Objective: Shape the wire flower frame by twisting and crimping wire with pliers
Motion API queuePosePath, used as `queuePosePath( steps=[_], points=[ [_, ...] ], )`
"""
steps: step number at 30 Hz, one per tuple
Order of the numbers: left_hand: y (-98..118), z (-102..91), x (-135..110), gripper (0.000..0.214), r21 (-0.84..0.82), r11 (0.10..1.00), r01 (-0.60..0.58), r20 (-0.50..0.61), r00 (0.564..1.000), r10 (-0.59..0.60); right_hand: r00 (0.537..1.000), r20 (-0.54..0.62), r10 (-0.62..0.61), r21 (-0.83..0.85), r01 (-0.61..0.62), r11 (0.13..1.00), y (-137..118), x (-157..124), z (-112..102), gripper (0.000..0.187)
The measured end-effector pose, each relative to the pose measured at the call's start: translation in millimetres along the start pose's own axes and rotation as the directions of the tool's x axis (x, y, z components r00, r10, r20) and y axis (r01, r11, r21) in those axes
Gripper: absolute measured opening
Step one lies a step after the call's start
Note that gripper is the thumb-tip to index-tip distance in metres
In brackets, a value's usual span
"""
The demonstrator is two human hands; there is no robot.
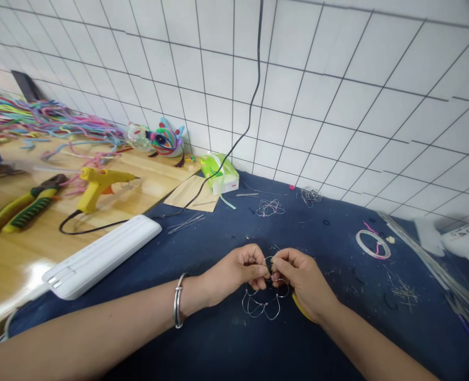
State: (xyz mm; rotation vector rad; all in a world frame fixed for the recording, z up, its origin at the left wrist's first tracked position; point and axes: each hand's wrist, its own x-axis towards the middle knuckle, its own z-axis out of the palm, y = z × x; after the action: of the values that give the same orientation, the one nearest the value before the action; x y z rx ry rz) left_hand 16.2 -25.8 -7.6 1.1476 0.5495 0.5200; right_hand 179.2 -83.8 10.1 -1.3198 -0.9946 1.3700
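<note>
Over the dark blue cloth, a flower-shaped wire frame (263,304) with several thin silver loops and small pinkish joints hangs between my hands. My left hand (250,267) pinches its upper left part between thumb and fingers. On the other side, my right hand (297,270) is closed on the upper right part, its thumb and forefinger at a small loop. Both hands' fingertips are close together, and they hide part of the wire. Something yellow (303,308) shows under my right palm; its kind is hidden.
Left on the wooden table lie a yellow glue gun (93,185), pliers (28,203) and pipe cleaners (60,124). A white power strip (107,254) crosses the cloth's edge. Behind are a tissue pack (220,172) and wire shapes (270,208). At right lie a ring-shaped roll (372,244) and long wires (420,251).
</note>
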Motion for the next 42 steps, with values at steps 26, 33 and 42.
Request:
queuePosePath(
  steps=[26, 33, 42],
  points=[
    [2.0, -4.4, -1.3, 0.017, 0.063, 0.993, 0.101, -0.026, 0.995, -0.1, 0.994, 0.092, 0.065, -0.284, -0.036, 0.958, -16.2, -1.9, -2.0, 0.016],
    [2.9, -5.7, -1.4, 0.017, 0.043, 0.995, 0.09, -0.033, 0.996, -0.089, 0.995, 0.105, -0.003, -0.476, 0.053, 0.878, -26.3, -7.6, -3.4, 0.018],
    [11.3, -4.8, -3.8, 0.017, -0.001, 0.999, 0.047, -0.058, 0.997, -0.047, 0.948, 0.134, -0.288, -0.938, 0.215, 0.27, -6.1, -38.7, -41.9, 0.029]
  ],
)
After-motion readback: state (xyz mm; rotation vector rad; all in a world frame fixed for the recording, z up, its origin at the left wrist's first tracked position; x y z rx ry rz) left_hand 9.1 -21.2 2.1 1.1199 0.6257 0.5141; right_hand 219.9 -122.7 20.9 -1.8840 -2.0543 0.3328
